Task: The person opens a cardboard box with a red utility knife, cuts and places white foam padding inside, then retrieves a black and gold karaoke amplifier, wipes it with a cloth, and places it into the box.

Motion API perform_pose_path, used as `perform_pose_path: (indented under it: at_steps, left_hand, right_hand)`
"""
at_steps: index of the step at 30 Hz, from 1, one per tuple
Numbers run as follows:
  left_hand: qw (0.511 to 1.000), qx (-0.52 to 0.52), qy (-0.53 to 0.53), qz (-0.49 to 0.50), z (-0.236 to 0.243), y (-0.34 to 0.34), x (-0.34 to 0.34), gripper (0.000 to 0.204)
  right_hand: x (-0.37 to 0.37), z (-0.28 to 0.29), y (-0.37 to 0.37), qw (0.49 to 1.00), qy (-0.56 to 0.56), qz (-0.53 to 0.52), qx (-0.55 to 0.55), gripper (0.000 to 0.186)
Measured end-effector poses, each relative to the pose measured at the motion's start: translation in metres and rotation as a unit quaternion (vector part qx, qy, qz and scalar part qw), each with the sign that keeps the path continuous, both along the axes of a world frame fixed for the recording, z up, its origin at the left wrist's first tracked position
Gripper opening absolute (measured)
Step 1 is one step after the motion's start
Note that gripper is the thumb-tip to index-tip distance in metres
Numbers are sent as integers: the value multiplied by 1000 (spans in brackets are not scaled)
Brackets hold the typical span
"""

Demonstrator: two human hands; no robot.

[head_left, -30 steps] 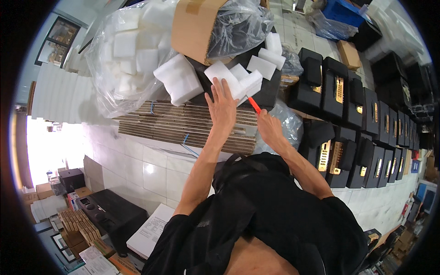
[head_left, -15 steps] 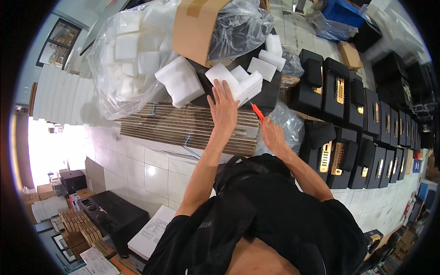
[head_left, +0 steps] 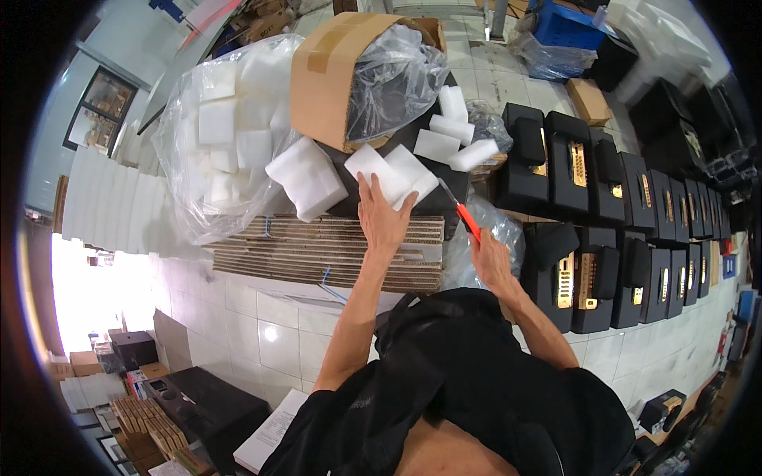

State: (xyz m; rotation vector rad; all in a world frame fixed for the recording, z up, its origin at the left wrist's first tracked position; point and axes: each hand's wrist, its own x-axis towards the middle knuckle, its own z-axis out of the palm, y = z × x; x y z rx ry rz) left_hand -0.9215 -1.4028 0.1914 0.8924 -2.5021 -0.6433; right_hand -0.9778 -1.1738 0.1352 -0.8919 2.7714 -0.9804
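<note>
My left hand (head_left: 383,216) spreads over a white foam block (head_left: 377,172), fingers on its face and thumb near the lower edge of an adjoining white foam piece (head_left: 410,173). It steadies them on a black surface (head_left: 340,164). A red-orange utility knife (head_left: 468,220) is gripped in my right hand (head_left: 492,258). Its blade is out and points up and left, just right of the foam, apart from it. Several smaller foam pieces (head_left: 436,146) lie beyond the blade, and a larger notched foam block (head_left: 307,181) lies left of my left hand.
A clear bag of foam blocks (head_left: 217,125) and an open cardboard box (head_left: 325,83) with plastic inside stand behind. Stacked cardboard sheets (head_left: 325,252) lie nearest me. Clear plastic (head_left: 496,230) hangs by my right hand; rows of black cases with gold panels (head_left: 578,165) stand at right.
My right hand and the knife have drawn back from the foam, to the right. A foam slice now lies farther right. My left thumb has spread outward. The whole view has shifted.
</note>
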Motion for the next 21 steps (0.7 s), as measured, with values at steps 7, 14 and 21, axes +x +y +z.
perform_pose_path:
  at_steps: [7,14,21]
  left_hand:
    - [962,143,33,232,19,-3,-41,100]
    - [958,196,30,208,15,-22,-18,107]
    - [859,430,259,103,2,-18,71,91]
  right_hand:
    - [25,-27,32,992,-55,-103,-49,24]
    - [28,-32,57,981,-100,-134,-100,30]
    - [14,-25,45,891,-326,-241,-202,48]
